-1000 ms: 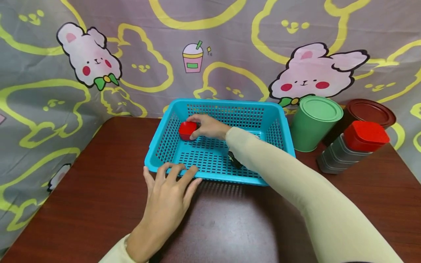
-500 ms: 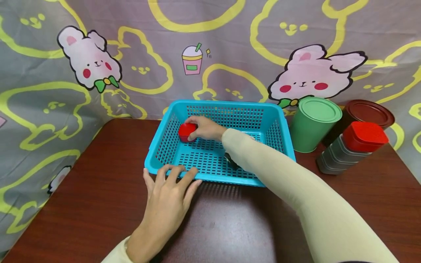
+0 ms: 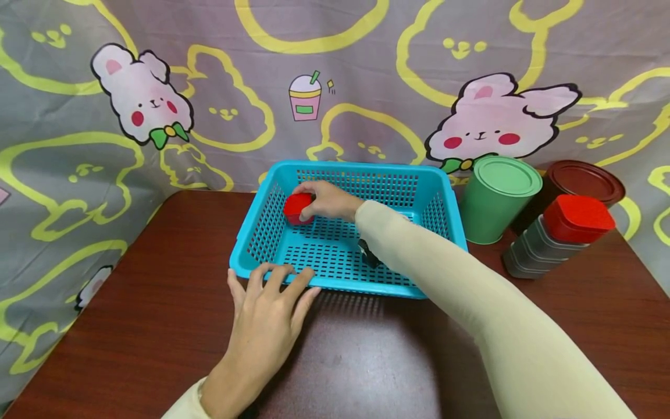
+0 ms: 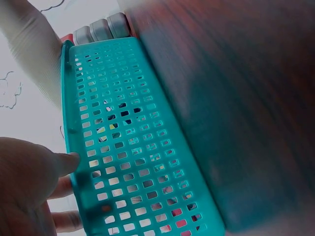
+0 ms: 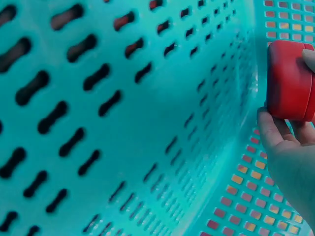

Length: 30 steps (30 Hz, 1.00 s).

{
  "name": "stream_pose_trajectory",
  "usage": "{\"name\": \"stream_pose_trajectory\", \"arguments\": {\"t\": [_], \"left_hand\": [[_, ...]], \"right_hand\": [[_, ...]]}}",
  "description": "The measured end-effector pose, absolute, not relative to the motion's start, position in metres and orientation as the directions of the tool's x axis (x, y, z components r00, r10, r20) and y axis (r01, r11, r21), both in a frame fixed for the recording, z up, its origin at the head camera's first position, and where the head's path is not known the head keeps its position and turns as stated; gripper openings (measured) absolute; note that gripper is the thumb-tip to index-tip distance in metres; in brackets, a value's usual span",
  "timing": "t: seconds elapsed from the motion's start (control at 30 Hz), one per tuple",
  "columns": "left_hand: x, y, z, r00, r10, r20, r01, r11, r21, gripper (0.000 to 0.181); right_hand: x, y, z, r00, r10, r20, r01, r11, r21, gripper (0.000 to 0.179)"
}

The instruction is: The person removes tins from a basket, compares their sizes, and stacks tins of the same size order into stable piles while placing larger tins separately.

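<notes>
A blue-green plastic basket (image 3: 335, 285) with slotted walls sits on the table. Inside its left end, my right hand (image 3: 330, 201) grips a small red box (image 3: 297, 208) with rounded corners. In the right wrist view the red box (image 5: 290, 81) shows a seam near one side, with fingers under it and the thumb on the other side. It is close to the basket wall there. My left hand (image 3: 267, 314) holds the basket's front rim near the left corner. Its fingers reach over the rim and the thumb (image 4: 66, 162) lies against it in the left wrist view.
Right of the basket stand a green can (image 3: 492, 201), a dark red lidded can (image 3: 583, 181) and a stack of grey containers (image 3: 541, 250) with a red box (image 3: 578, 218) on top. A patterned cloth (image 3: 335, 70) hangs behind the brown table (image 3: 157, 326).
The view tips slightly. My right hand keeps the red box in the basket's left end, with barely any shift. My left hand stays on the front rim.
</notes>
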State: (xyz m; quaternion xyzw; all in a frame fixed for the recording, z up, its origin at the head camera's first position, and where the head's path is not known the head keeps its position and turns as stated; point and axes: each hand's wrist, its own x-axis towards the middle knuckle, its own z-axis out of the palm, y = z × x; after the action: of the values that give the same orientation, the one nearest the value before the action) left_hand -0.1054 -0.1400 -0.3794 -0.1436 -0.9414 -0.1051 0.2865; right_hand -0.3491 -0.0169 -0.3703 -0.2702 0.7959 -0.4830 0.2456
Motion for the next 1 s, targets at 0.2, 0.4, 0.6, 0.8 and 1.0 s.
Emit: {"name": "stream_pose_trajectory", "arguments": {"t": [0.2, 0.4, 0.6, 0.8, 1.0], "left_hand": [[-0.106, -0.138, -0.378, -0.802, 0.211, 0.558, 0.330, 0.936, 0.120, 0.030], [-0.106, -0.137, -0.377, -0.806, 0.208, 0.554, 0.327, 0.937, 0.125, 0.030], [-0.105, -0.138, -0.379, -0.807, 0.199, 0.556, 0.318, 0.940, 0.124, 0.030], [-0.104, -0.138, -0.380, -0.800, 0.200, 0.566, 0.324, 0.938, 0.125, 0.030], [-0.104, -0.139, -0.380, -0.795, 0.204, 0.571, 0.331, 0.935, 0.126, 0.034]], "right_hand": [[-0.348, -0.013, -0.363, -0.721, -0.682, -0.126, -0.171, 0.350, -0.921, 0.056], [-0.343, -0.007, -0.350, -0.709, -0.697, -0.106, -0.185, 0.328, -0.926, 0.052], [-0.336, -0.001, -0.334, -0.695, -0.714, -0.080, -0.183, 0.284, -0.941, 0.052], [-0.330, 0.007, -0.319, -0.699, -0.711, -0.078, -0.178, 0.278, -0.944, 0.053], [-0.323, 0.019, -0.307, -0.705, -0.705, -0.077, -0.150, 0.255, -0.955, 0.050]]}}
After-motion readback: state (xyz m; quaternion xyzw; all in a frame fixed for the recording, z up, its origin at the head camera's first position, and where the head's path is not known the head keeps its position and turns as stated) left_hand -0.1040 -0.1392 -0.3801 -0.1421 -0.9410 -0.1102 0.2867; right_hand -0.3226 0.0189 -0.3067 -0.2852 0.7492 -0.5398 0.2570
